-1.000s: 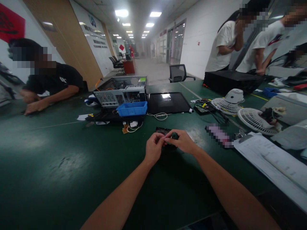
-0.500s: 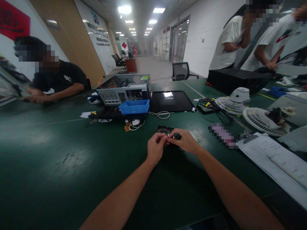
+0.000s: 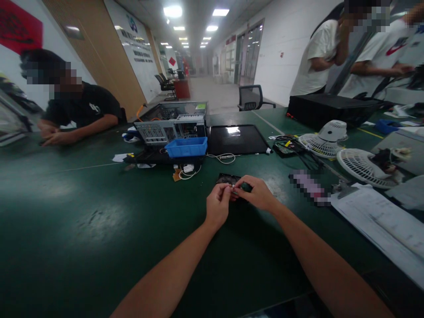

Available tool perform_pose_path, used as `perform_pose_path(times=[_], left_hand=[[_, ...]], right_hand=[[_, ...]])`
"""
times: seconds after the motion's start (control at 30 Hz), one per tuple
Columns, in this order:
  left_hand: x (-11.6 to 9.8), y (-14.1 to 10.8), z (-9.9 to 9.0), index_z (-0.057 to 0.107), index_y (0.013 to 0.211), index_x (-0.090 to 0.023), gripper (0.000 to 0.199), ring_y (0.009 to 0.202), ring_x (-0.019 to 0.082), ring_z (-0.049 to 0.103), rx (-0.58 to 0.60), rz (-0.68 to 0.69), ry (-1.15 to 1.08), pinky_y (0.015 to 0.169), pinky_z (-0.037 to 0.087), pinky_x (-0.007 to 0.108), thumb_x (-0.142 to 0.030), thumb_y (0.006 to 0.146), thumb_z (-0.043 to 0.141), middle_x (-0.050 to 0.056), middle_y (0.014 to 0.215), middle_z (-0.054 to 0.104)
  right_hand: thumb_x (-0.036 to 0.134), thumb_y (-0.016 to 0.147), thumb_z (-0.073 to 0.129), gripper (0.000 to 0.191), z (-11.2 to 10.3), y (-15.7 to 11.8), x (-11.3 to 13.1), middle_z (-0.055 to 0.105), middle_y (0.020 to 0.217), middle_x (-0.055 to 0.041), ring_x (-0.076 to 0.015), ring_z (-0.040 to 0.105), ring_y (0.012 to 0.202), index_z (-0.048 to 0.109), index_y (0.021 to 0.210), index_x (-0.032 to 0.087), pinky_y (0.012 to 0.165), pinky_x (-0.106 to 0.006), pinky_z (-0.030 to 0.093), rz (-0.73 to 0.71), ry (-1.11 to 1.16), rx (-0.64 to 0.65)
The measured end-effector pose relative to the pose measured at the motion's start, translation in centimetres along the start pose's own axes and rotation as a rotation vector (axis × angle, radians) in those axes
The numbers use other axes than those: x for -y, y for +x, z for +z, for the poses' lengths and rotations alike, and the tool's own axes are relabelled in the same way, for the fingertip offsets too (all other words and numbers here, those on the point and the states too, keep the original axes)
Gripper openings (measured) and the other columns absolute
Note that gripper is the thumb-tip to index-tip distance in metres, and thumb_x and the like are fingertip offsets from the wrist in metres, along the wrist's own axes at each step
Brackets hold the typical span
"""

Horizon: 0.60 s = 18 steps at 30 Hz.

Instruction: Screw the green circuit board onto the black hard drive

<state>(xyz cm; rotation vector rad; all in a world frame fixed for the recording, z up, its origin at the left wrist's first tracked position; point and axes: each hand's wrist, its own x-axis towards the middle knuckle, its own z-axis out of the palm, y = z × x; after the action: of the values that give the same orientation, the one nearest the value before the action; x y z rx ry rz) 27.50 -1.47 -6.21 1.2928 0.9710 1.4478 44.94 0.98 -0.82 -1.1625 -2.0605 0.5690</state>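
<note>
Both hands meet over a small dark flat device (image 3: 225,178) on the green table (image 3: 139,212). My left hand (image 3: 217,204) is closed, thumb and forefinger pinched on something too small to make out. My right hand (image 3: 257,193) is closed around a tool with a dark green rounded handle (image 3: 245,187), its fingertips close to those of my left hand. The hands hide the near part of the device and the far end of the tool.
Ahead stand an open computer case (image 3: 172,126), a blue bin (image 3: 187,147) and a dark panel (image 3: 236,139). At right lie fan parts (image 3: 361,165), a clipboard with papers (image 3: 380,216) and a black case (image 3: 327,110). A person (image 3: 86,106) sits at left; two stand at right.
My left hand has shifted slightly right and its fingers have moved a little. The green handle is tilted slightly differently in my right hand. A person's hands at far right have moved outward.
</note>
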Motion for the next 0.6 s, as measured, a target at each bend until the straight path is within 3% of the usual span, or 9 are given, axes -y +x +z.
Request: perform_pose_path(times=[0.13, 0.23, 0.3, 0.43, 0.6], left_hand=[[-0.3, -0.4, -0.2, 0.062, 0.118, -0.02, 0.025, 0.077, 0.017, 0.073, 0.03, 0.098, 0.242, 0.073, 0.061, 0.031, -0.037, 0.102, 0.054, 0.007, 0.101, 0.075], [-0.4, -0.4, -0.5, 0.067, 0.117, -0.022, 0.022, 0.092, 0.019, 0.073, 0.096, 0.282, 0.567, 0.089, 0.059, 0.035, -0.026, 0.1, 0.053, 0.006, 0.108, 0.074], [-0.3, -0.4, -0.7, 0.068, 0.118, -0.022, 0.024, 0.104, 0.021, 0.07, 0.175, 0.365, 0.692, 0.098, 0.057, 0.036, -0.022, 0.098, 0.054, 0.007, 0.114, 0.073], [0.2, -0.3, -0.9, 0.068, 0.125, -0.026, 0.032, 0.111, 0.021, 0.069, 0.322, 0.379, 0.831, 0.103, 0.057, 0.037, -0.023, 0.095, 0.06, 0.004, 0.134, 0.066], [0.7, -0.4, -1.0, 0.07, 0.126, -0.028, 0.032, 0.115, 0.021, 0.069, 0.373, 0.359, 0.911, 0.105, 0.056, 0.038, -0.024, 0.096, 0.059, 0.002, 0.142, 0.062]], right_hand=[[0.035, 0.09, 0.065, 0.015, -1.6, 0.2, -0.9, 0.076, 0.097, -0.0034, -0.0196, 0.068, 0.089, 0.075, 0.093, 0.024, 0.083, -0.032, 0.049, 0.058, -0.027, -0.059], [0.038, 0.086, 0.067, 0.019, -3.0, 0.4, -2.3, 0.076, 0.091, -0.0041, -0.0198, 0.066, 0.082, 0.076, 0.092, 0.022, 0.078, -0.032, 0.048, 0.188, -0.091, -0.167], [0.037, 0.084, 0.068, 0.018, -3.5, 0.4, -3.2, 0.075, 0.083, -0.003, -0.0187, 0.064, 0.075, 0.076, 0.089, 0.021, 0.072, -0.03, 0.046, 0.265, -0.129, -0.127], [0.033, 0.08, 0.069, 0.015, -3.1, 0.2, -4.2, 0.074, 0.078, -0.0016, -0.0177, 0.064, 0.074, 0.077, 0.084, 0.021, 0.067, -0.027, 0.044, 0.324, -0.146, -0.006], [0.035, 0.079, 0.069, 0.016, -2.7, 0.0, -4.0, 0.074, 0.078, -0.001, -0.0168, 0.064, 0.074, 0.076, 0.082, 0.02, 0.066, -0.025, 0.044, 0.3, -0.089, 0.107]])
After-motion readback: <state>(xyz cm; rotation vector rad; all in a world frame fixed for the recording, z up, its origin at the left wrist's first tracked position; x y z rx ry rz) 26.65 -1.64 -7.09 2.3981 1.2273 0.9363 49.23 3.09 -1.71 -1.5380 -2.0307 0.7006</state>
